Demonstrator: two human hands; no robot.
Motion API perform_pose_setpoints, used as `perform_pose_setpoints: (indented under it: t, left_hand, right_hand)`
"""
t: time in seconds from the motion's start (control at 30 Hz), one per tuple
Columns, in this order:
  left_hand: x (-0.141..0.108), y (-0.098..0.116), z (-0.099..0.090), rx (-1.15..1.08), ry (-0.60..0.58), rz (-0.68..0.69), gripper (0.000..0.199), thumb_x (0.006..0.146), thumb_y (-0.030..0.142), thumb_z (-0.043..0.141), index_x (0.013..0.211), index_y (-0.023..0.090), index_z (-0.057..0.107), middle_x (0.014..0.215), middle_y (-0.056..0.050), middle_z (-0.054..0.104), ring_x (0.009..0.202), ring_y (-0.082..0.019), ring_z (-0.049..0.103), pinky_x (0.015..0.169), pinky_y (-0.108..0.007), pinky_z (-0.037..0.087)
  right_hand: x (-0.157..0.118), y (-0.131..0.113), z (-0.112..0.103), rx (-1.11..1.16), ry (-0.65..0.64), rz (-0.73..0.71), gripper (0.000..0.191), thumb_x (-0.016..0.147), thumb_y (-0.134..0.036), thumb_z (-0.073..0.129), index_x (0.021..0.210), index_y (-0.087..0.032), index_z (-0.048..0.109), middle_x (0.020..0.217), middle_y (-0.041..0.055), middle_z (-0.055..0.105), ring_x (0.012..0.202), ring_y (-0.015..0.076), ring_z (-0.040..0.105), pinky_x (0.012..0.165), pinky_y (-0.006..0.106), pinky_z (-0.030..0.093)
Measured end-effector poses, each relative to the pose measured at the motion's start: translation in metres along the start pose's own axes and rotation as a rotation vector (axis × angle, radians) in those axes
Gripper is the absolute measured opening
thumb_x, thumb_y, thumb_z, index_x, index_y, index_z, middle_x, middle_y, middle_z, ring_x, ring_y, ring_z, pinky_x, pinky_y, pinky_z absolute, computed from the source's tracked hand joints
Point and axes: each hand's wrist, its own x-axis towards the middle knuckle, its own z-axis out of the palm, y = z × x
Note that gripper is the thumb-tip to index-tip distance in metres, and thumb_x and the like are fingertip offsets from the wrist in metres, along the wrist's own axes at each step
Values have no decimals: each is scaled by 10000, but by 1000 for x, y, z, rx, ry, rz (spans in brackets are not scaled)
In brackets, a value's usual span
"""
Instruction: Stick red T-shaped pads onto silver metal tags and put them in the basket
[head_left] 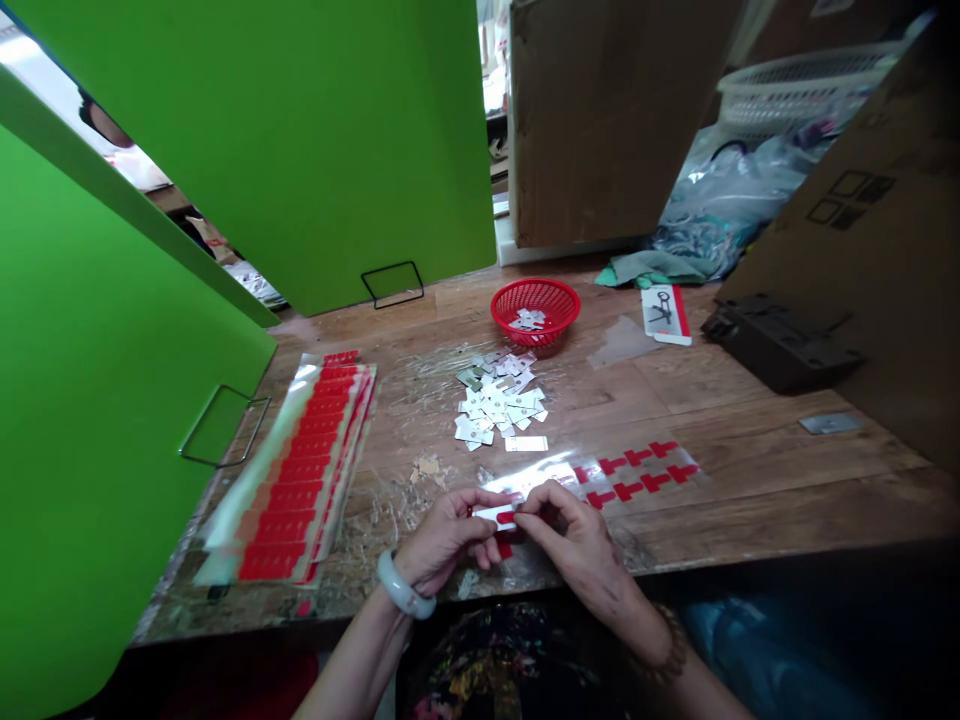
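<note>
Wooden tabletop (765,475), printed card (661,313) seemingly illegible, red-white tag (492,514) in grip of left hand (444,540) and right hand (581,545)

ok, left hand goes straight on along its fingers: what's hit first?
Likely the right hand, at the far end of the white-and-red piece that the left hand holds; exact depth there is unclear.

Basket (536,294) behind piled pieces (497,400) (stacked sheets (289,495) to the left)

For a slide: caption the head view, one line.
Left hand holding a white-and-red piece, right hand at its end; loose pieces and red basket beyond.
</note>
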Motion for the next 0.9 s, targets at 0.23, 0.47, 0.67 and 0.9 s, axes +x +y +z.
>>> perform_pose_setpoints:
  t: [0.23, 0.47, 0.67, 0.9]
  left_hand:
    - [-1, 1, 1, -9, 1, -3, 313, 675, 153, 683, 972, 70, 632, 575, -16, 632, 443, -76, 564, 424, -152, 444]
    - [0, -1, -1, -11, -12, 3, 316, 677, 158, 682, 978, 76, 634, 580, -19, 635, 445, -80, 565, 423, -158, 441]
    - [-1, -1, -1, 1, -6, 8, 307, 677, 162, 680, 969, 77, 637, 579, -20, 632, 449, -82, 563, 420, -159, 438]
    - [0, -3, -2, 18, -17, 11, 348, 665, 186, 720, 985, 82, 631, 575, -9, 626, 444, -70, 553, 424, -149, 440]
  right_hand:
    - [1, 1, 1, -7, 12, -19, 85, 804, -208, 570, 720, -201, 555, 701, -27, 560, 662, 125, 527, 613, 224, 420]
    - [1, -2, 1, -34, -3, -23, 97, 823, -203, 549, 726, -203, 543, 710, -19, 567, 663, 127, 522, 606, 222, 412]
    - [0, -1, 2, -53, -11, -35, 95, 831, -195, 544, 736, -201, 541, 717, -22, 565, 672, 123, 526, 621, 220, 411]
    - [0, -2, 2, -57, -16, -29, 99, 835, -191, 542, 736, -196, 539, 712, -23, 559, 674, 119, 526, 627, 219, 413]
